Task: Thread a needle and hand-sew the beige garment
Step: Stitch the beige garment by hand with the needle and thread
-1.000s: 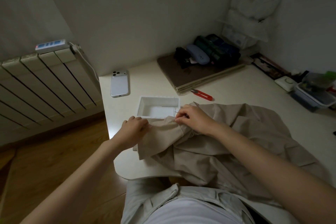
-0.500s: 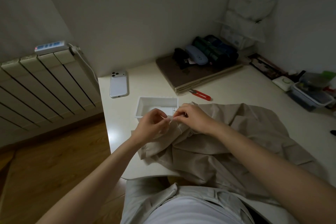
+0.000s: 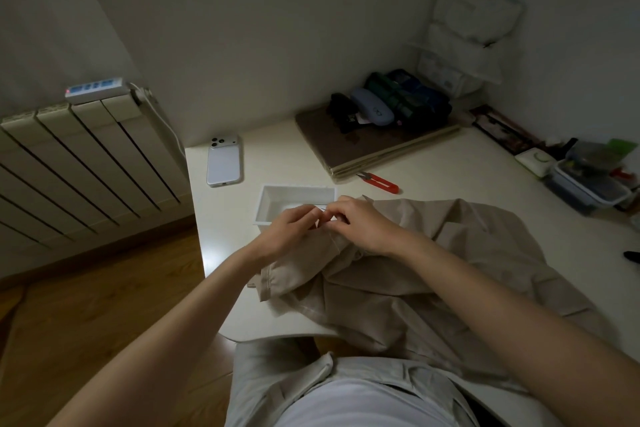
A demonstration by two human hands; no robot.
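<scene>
The beige garment [image 3: 426,274] lies crumpled on the white table [image 3: 291,156] and hangs over the near edge. My left hand [image 3: 287,232] and my right hand [image 3: 363,222] meet fingertip to fingertip over the garment's raised left edge, just in front of a white tray [image 3: 273,198]. A thin needle [image 3: 320,205] shows faintly between the fingertips; my left thumb and forefinger pinch at it. My right hand's curled fingers hold the fabric edge. The thread is too fine to see.
A white phone [image 3: 224,160] lies face down at the table's left. Red thread snips [image 3: 379,181] lie behind the garment, by a stack of boards [image 3: 363,146] carrying dark pouches. A clear box of supplies [image 3: 588,184] sits at the right. A radiator [image 3: 79,166] stands left of the table.
My left hand let go of the fabric's left corner and moved right and up to meet my right hand at the needle. The garment's edge rose with it.
</scene>
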